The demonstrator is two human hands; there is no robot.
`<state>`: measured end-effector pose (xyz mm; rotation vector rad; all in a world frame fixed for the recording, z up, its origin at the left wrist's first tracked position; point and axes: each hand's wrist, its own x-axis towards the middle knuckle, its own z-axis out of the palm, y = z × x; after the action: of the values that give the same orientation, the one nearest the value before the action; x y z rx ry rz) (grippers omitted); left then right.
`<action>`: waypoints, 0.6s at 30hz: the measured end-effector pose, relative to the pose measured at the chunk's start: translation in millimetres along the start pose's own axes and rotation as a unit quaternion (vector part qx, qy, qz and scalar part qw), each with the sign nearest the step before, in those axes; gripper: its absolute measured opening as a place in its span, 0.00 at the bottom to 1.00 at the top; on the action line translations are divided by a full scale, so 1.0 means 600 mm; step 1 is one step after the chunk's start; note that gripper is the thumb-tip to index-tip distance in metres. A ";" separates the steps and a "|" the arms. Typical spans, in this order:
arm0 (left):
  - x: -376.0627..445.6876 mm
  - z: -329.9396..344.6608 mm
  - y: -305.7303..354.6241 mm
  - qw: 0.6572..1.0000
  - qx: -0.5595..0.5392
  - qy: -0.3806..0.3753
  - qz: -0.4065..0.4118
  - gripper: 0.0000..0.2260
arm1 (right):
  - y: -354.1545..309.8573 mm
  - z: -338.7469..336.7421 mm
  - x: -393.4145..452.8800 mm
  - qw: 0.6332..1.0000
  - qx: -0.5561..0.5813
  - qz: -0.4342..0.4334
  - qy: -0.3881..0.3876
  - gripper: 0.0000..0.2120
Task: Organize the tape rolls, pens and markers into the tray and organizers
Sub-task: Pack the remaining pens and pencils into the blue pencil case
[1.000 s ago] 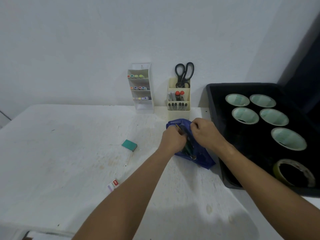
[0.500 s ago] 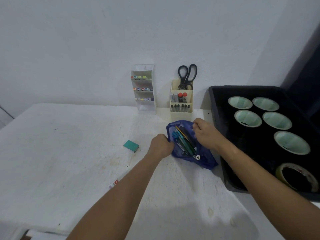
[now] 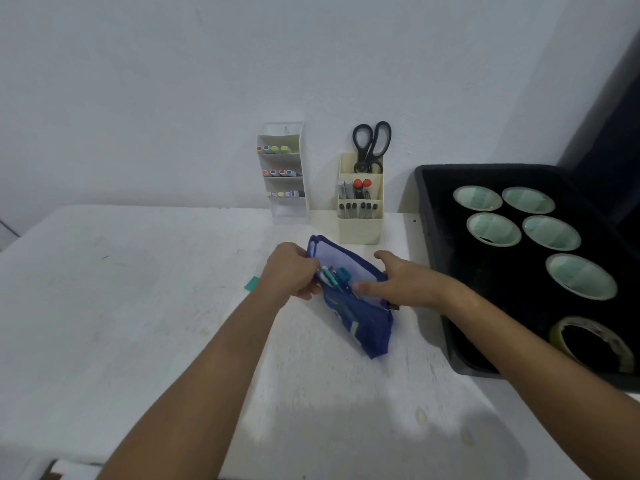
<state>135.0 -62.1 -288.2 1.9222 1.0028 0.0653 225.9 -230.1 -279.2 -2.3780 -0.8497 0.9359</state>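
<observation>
A blue pencil pouch (image 3: 360,323) stands open on the white table, tilted, with several teal and blue pens (image 3: 334,277) poking from its mouth. My left hand (image 3: 289,270) grips the pens at the pouch's left rim. My right hand (image 3: 405,280) holds the pouch's right rim, thumb laid across the opening. A black tray (image 3: 436,244) at the right holds several tape rolls (image 3: 493,228). A white tiered organizer (image 3: 284,174) with markers and a cream pen holder (image 3: 360,223) stand by the wall.
Black scissors (image 3: 371,143) stick up from the cream holder. A teal eraser (image 3: 251,283) lies on the table, half hidden behind my left wrist. The table's left and front edges are in view; a dark panel rises behind the tray.
The pouch has been lifted upright and opened wider. My left hand moved from the pouch's left edge onto the pens. My right hand slid along the rim toward me.
</observation>
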 end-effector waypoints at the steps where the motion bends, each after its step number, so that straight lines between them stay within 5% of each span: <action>1: 0.000 -0.002 -0.004 1.000 0.003 0.007 -0.006 0.04 | -0.003 -0.001 -0.013 1.000 -0.002 -0.001 -0.016 0.41; 5: -0.001 -0.013 -0.021 1.000 0.006 0.025 -0.008 0.10 | -0.010 0.025 -0.057 0.999 -0.034 -0.007 -0.012 0.43; 10: 0.001 -0.020 -0.023 0.999 -0.019 0.025 -0.011 0.22 | -0.003 0.065 -0.061 0.991 0.071 -0.046 0.106 0.22; 18: -0.022 -0.016 0.021 0.962 0.203 0.118 0.138 0.17 | -0.010 0.066 -0.032 0.910 0.272 -0.096 0.297 0.20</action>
<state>130.2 -67.1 -268.9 2.4701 0.9454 0.2726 183.7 -231.8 -293.7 -1.8724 -0.4823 0.2707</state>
